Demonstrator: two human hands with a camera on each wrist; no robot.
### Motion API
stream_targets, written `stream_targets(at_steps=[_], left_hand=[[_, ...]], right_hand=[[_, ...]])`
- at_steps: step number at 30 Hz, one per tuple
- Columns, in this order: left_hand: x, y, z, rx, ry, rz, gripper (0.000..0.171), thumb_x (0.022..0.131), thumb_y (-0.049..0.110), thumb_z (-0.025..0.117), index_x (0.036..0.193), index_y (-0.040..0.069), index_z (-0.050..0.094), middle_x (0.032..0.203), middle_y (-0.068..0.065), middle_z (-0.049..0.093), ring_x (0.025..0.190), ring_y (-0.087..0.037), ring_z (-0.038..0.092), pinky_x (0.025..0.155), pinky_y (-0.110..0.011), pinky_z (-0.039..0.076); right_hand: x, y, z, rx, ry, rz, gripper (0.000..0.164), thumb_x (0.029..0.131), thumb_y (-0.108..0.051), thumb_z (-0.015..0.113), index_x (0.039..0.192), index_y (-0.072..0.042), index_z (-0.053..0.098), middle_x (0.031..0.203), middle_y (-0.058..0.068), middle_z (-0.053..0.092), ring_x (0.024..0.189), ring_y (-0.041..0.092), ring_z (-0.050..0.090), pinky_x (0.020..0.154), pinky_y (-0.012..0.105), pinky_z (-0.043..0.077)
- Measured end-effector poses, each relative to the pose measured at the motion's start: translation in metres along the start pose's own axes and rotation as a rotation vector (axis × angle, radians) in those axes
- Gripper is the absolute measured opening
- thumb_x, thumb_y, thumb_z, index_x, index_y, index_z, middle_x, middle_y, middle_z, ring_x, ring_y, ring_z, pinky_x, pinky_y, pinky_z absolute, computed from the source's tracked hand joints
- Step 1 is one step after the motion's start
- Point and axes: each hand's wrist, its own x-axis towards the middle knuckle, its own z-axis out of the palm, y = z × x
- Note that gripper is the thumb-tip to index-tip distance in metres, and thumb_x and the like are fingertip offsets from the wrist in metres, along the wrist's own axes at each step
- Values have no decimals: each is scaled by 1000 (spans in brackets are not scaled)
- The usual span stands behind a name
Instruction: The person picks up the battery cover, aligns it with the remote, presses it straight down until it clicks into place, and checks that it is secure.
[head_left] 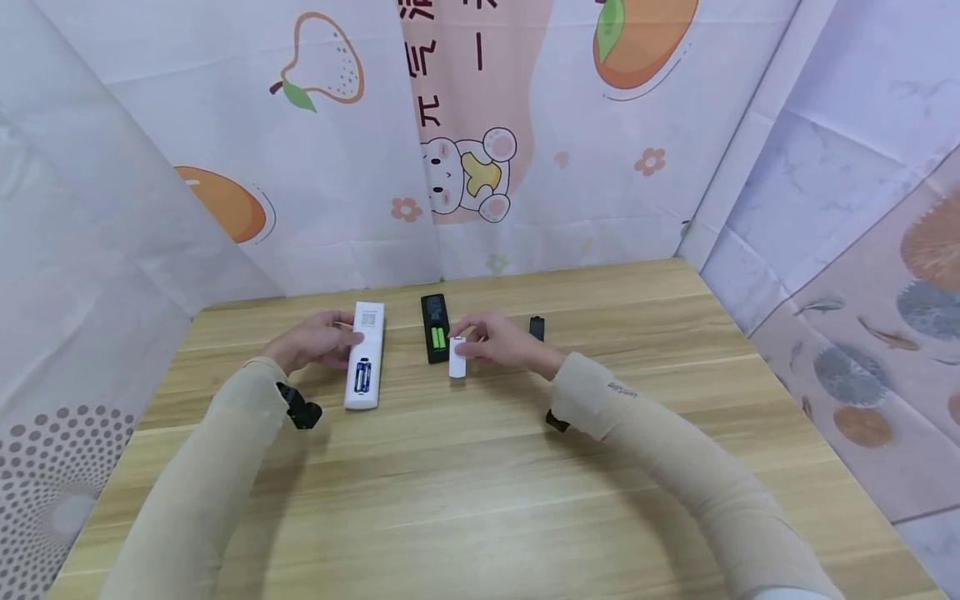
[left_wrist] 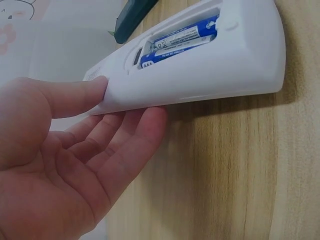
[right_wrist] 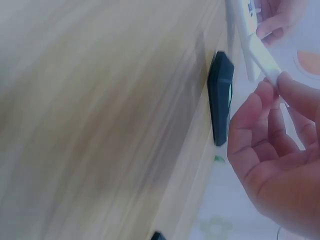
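Note:
A white remote control (head_left: 367, 343) lies with its back facing up and its battery bay uncovered. Two blue AAA batteries (left_wrist: 182, 39) sit side by side in that bay. My left hand (head_left: 315, 340) holds the remote by its left edge, thumb on the back and fingers along the side. Between the thumb and fingers of my right hand (head_left: 501, 342) is a small white battery cover (head_left: 457, 363), pinched at one end. Just behind the cover lies a black remote control (head_left: 432, 310), its bay open with two green batteries (head_left: 438, 337) in it.
A small black piece (head_left: 537, 327), partly hidden by the right hand, lies to the right. Underneath everything is a wooden table (head_left: 450, 500). A printed curtain (head_left: 315, 217) hangs along its back edge, and more cloth walls stand at both sides.

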Motion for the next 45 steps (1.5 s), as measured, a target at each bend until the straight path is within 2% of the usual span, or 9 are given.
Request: stream_targets(at_steps=[4,10,13,17,20,26,29,34,45], left_hand=[[0,0,0,9,-1,2,69,105,23,57,157,-2,19,145,-29,43,122,-38,55,94,-42,56],[-1,-1,1,2,-4,12,67,106,20,56,157,-3,19,143,-29,44,120,-37,56,94,-42,56],[-1,-2,0,-3,-6,13,67,105,20,56,156,-3,20,142,-28,45,119,-37,57,93,-42,56],[1,-4,1,-12,-9,8,67,105,21,57,156,-3,20,142,-28,45,119,-37,57,93,-42,56],[1,-5,2,-7,-5,7,67,105,21,57,156,-2,21,141,-28,46,118,-36,58,92,-42,57],[2,-7,2,5,-7,14,65,106,19,55,156,-4,21,140,-29,46,116,-36,58,91,-41,58],[2,-6,1,3,-2,23,65,106,20,55,156,-4,20,141,-29,45,118,-37,57,91,-42,57],[2,-6,0,-38,6,48,65,106,17,54,156,-4,18,144,-29,41,121,-38,55,93,-44,56],[0,-4,-2,-95,-9,49,63,107,11,51,157,-5,17,147,-29,37,125,-40,52,95,-45,55]], right_hand=[[5,-5,9,25,-13,7,31,100,-14,67,130,-7,65,98,13,69,86,47,62,75,51,56],[14,-15,23,3,-32,-41,29,100,-13,66,129,-8,64,93,18,66,80,49,59,58,30,49],[18,-20,30,19,-41,-43,28,99,-12,68,127,-10,64,96,19,68,78,45,58,57,26,47],[22,-24,38,70,-31,-4,28,96,-10,72,123,-7,64,96,11,70,82,41,61,69,38,57],[26,-25,43,86,-5,14,27,94,-9,74,120,-5,66,94,5,70,88,40,65,80,49,58],[29,-27,53,129,32,34,23,94,-8,73,116,-7,67,93,6,69,88,43,64,81,53,58],[30,-32,58,131,51,36,23,94,-9,74,116,-8,68,90,6,69,84,42,63,76,50,58],[37,-35,70,108,53,30,21,94,-11,75,114,-10,69,89,3,68,77,28,65,70,41,59],[50,-48,92,51,38,-38,15,93,-6,75,106,-6,68,91,1,69,78,15,66,63,29,58]])
